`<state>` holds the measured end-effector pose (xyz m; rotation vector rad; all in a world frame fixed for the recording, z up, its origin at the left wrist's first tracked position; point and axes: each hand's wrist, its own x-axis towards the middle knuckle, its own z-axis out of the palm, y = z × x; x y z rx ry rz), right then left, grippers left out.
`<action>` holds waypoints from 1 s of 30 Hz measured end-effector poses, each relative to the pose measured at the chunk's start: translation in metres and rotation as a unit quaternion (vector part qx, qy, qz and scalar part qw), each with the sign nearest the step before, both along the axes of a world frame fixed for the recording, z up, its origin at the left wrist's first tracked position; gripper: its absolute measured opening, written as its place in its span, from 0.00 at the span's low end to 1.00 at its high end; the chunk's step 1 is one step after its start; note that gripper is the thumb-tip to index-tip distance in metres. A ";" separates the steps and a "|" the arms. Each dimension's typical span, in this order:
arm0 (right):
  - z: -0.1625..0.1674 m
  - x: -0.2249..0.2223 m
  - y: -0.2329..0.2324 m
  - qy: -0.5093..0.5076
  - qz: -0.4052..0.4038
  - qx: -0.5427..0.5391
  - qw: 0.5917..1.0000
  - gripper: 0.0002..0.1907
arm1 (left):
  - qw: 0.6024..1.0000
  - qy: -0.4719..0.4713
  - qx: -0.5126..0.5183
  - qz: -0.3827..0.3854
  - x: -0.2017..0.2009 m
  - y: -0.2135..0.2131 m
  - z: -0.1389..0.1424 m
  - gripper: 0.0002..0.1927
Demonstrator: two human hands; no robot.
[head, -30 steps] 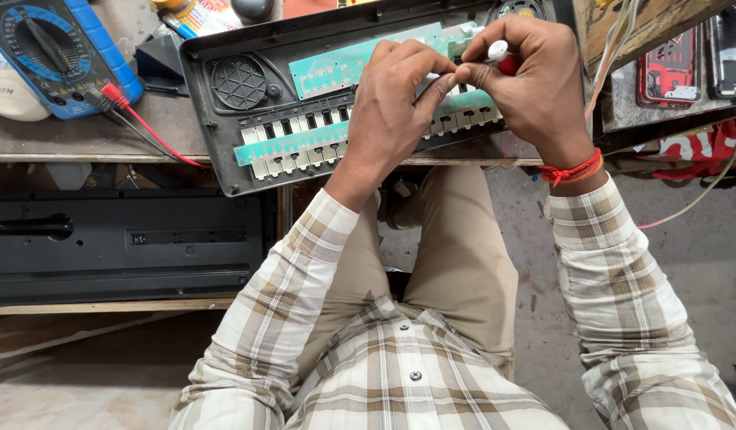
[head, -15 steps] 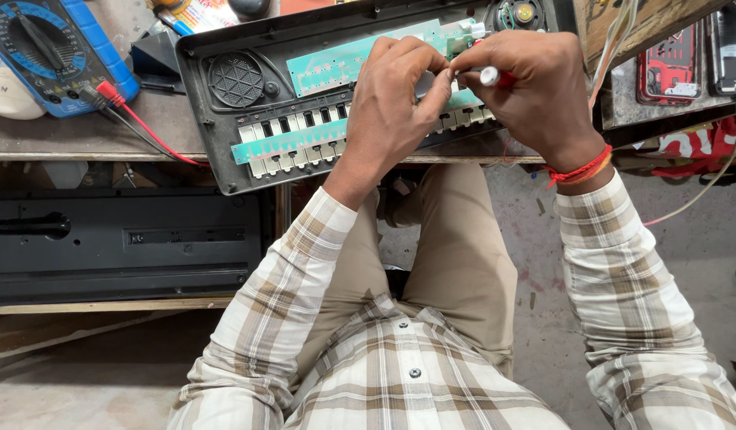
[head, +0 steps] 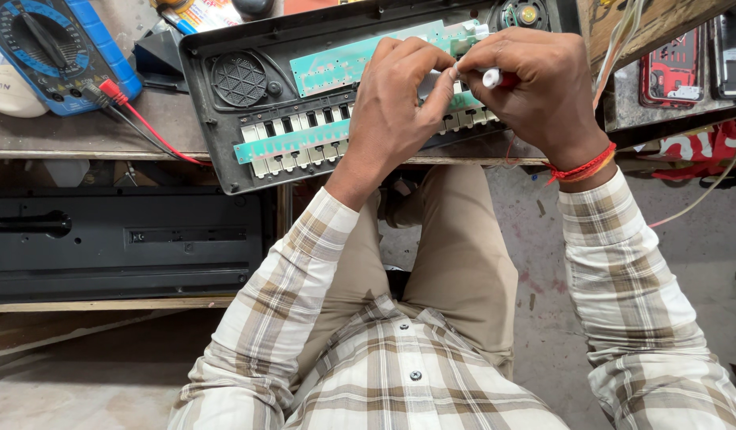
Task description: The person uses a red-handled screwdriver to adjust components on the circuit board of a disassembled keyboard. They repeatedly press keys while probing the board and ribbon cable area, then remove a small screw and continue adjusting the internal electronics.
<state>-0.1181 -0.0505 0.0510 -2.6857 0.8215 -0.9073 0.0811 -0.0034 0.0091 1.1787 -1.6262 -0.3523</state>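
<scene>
A: Near edge first. Your plaid sleeves come up from bottom centre, both wrists meet upper centre of frame. What step do you reckon you're on?

B: Looks like mid-work on the opened keyboard shell (head: 224,119), black, lying across the bench edge (head: 81,139), upper centre. Your left hand (head: 400,95) has fingers curled, thumb and forefinger pressed together on sth small; can't tell what. Your right hand (head: 535,87) is closed round a white-tipped tool w/ red body (head: 495,77), tip aimed at the left fingertips.

A: Next move needs?

B: My guess: steady tip, light force. Parts there are small, boards thin.

A: How does the shell look?

B: Lid off, insides up. Pale key contacts (head: 292,151) in a row along a green strip, a green circuit board (head: 336,68) behind, round speaker grille (head: 239,80) at left, a second speaker (head: 521,13) top right.

A: Farther back?

B: Blue multimeter (head: 61,48) upper left, red lead (head: 145,123) trailing to the shell.
</scene>
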 end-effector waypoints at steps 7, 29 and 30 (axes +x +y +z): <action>0.008 0.000 -0.001 0.002 0.040 -0.025 0.999 0.06 | 1.000 -0.003 -0.019 -0.002 -0.001 -0.001 -0.003 0.07; 0.009 -0.026 -0.044 -0.129 -0.133 0.159 0.970 0.10 | 1.000 -0.003 -0.019 -0.001 0.001 0.000 -0.004 0.05; 0.007 -0.028 -0.046 -0.153 -0.146 0.198 0.957 0.11 | 1.000 -0.002 -0.021 -0.003 0.001 0.000 -0.003 0.04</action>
